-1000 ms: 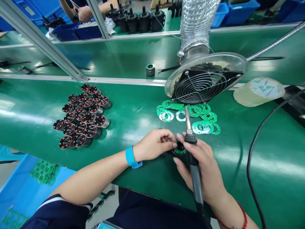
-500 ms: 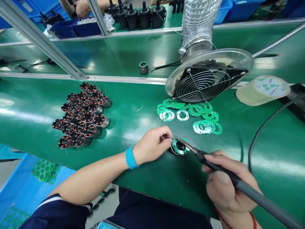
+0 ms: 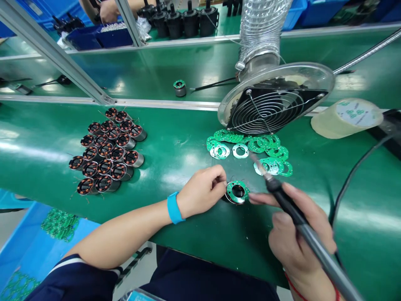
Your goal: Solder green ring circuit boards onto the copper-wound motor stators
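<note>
Small motor point(image 3: 237, 192), near the table's point(image 3: 188, 159) front edge. Left hand point(image 3: 200, 191) pinches at its rim; right hand point(image 3: 290, 246) grips a soldering iron point(image 3: 283, 200). Probably light and rigid, its wires fragile: hold the metal sides.

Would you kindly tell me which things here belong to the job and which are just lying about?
In use: left hand; metal stator capped with a green ring board; right hand; black soldering iron.
Lying about: cluster of copper-wound stators; loose green ring boards; clear tape roll; grilled extractor fan.
</note>
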The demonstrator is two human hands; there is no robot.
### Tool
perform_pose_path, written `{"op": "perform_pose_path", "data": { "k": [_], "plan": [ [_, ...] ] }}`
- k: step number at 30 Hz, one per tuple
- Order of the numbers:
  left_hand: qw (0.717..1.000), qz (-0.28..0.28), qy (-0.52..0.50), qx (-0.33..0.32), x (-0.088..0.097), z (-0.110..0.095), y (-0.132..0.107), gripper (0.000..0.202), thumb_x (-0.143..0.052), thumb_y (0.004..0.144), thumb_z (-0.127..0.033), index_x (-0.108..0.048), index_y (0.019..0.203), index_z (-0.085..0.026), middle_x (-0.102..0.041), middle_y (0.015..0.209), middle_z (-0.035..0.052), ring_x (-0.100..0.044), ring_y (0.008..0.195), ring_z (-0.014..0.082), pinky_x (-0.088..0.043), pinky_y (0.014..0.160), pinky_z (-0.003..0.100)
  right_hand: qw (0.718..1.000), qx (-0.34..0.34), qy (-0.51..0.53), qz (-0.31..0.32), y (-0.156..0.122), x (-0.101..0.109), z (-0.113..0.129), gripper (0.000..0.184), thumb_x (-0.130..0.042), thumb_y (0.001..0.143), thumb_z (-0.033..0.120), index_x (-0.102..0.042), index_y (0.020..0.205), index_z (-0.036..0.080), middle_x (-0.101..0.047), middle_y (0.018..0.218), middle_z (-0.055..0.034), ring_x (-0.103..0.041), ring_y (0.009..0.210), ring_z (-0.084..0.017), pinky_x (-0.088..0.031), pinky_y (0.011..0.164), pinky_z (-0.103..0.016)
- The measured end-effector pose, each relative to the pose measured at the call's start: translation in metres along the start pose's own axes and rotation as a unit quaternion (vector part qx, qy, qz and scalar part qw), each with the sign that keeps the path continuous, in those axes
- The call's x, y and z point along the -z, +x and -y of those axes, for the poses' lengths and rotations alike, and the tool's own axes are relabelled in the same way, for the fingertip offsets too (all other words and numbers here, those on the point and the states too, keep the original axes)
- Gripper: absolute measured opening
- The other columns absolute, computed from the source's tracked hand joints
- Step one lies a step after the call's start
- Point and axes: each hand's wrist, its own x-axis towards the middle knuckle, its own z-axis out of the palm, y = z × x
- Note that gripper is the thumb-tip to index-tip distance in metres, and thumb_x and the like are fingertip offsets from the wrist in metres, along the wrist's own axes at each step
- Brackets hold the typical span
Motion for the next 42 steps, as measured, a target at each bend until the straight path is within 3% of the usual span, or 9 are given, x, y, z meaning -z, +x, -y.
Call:
{"op": "perform_pose_path", "data": {
  "k": [5,8,14,18,24,29,33,37,42],
  "plan": [
    [1.000,0.000,0.005,-0.007,0.000,0.002,0.000,0.017,-0.047,0.077,-0.005,-0.043,0.069,-0.019,-0.044,0.063,-0.0062,-0.041,0.059,0.0094,-0.032,0.057,0.023,0.990,0.043,-0.068,0.119,0.019,-0.010,0.005,0.057,-0.062,0.087,0.027,-0.039,0.138,0.027,-0.058,0.136,-0.0108,-0.059,0.122,-0.026,-0.053,0.096,-0.044],
    [0.999,0.021,-0.013,0.023,0.004,0.003,0.000,0.014,-0.047,0.079,-0.007,-0.045,0.071,-0.019,-0.044,0.062,-0.0062,-0.043,0.059,0.0096,-0.034,0.056,0.023,0.981,0.033,-0.057,0.182,0.020,-0.014,-0.001,0.061,-0.061,0.087,0.029,-0.033,0.140,0.025,-0.057,0.134,-0.0129,-0.062,0.119,-0.026,-0.056,0.091,-0.043],
    [0.969,0.133,-0.165,0.129,0.007,-0.002,-0.002,0.025,-0.059,0.086,-0.027,-0.055,0.109,-0.016,-0.062,0.084,0.0002,-0.059,0.066,0.0116,-0.047,0.060,0.025,0.989,0.095,-0.065,0.097,0.020,-0.021,0.000,0.047,-0.065,0.086,0.028,-0.043,0.128,0.027,-0.066,0.107,-0.0080,-0.070,0.094,-0.024,-0.059,0.076,-0.039],
    [0.933,0.145,-0.299,0.139,0.005,-0.006,-0.004,0.023,-0.059,0.085,-0.015,-0.065,0.107,-0.015,-0.067,0.094,0.0042,-0.062,0.087,0.0141,-0.051,0.075,0.026,0.989,0.118,-0.050,0.077,0.023,-0.018,0.008,0.052,-0.067,0.086,0.030,-0.042,0.132,0.027,-0.067,0.109,-0.0079,-0.069,0.095,-0.025,-0.058,0.078,-0.041],
    [0.881,0.165,-0.385,0.219,0.007,-0.012,-0.007,0.027,-0.060,0.080,-0.009,-0.070,0.105,-0.012,-0.065,0.084,0.0013,-0.061,0.073,0.0102,-0.054,0.076,0.028,0.983,0.165,-0.050,0.057,0.029,-0.001,0.015,0.039,-0.059,0.088,0.012,-0.050,0.121,0.029,-0.072,0.095,-0.0025,-0.070,0.082,-0.019,-0.057,0.070,-0.033],
    [0.952,0.114,-0.249,0.139,0.003,-0.009,-0.012,0.047,-0.061,0.079,-0.013,-0.059,0.126,-0.014,-0.065,0.103,0.0069,-0.061,0.090,0.0158,-0.053,0.087,0.035,0.969,0.210,-0.121,0.043,0.032,0.002,0.023,0.028,-0.058,0.085,0.010,-0.057,0.105,0.029,-0.066,0.071,0.0020,-0.062,0.059,-0.016,-0.048,0.054,-0.028],
    [0.997,-0.019,0.000,-0.073,-0.002,-0.002,-0.020,0.057,-0.054,0.080,-0.009,-0.051,0.135,-0.021,-0.057,0.116,0.0091,-0.057,0.107,0.0209,-0.050,0.095,0.039,0.995,0.073,-0.052,0.049,0.029,-0.005,0.029,0.024,-0.056,0.085,0.014,-0.056,0.104,0.027,-0.066,0.072,0.0021,-0.062,0.058,-0.015,-0.049,0.054,-0.027],
    [0.944,-0.127,0.161,-0.257,-0.005,0.000,-0.028,0.062,-0.046,0.085,-0.003,-0.040,0.142,-0.027,-0.053,0.120,0.0105,-0.055,0.111,0.0219,-0.051,0.094,0.037,0.955,-0.173,0.238,0.046,0.026,-0.015,0.034,0.022,-0.061,0.084,0.024,-0.054,0.104,0.026,-0.061,0.067,0.0055,-0.063,0.055,-0.013,-0.052,0.051,-0.025],
    [0.974,-0.126,0.068,-0.174,-0.004,-0.013,-0.030,0.056,-0.054,0.088,-0.013,-0.041,0.142,-0.023,-0.054,0.114,0.0090,-0.058,0.105,0.0191,-0.053,0.090,0.032,0.901,-0.225,0.368,0.047,0.021,-0.024,0.039,0.029,-0.072,0.080,0.034,-0.057,0.104,0.028,-0.062,0.069,0.0063,-0.065,0.056,-0.012,-0.058,0.058,-0.027]
  ]
}}
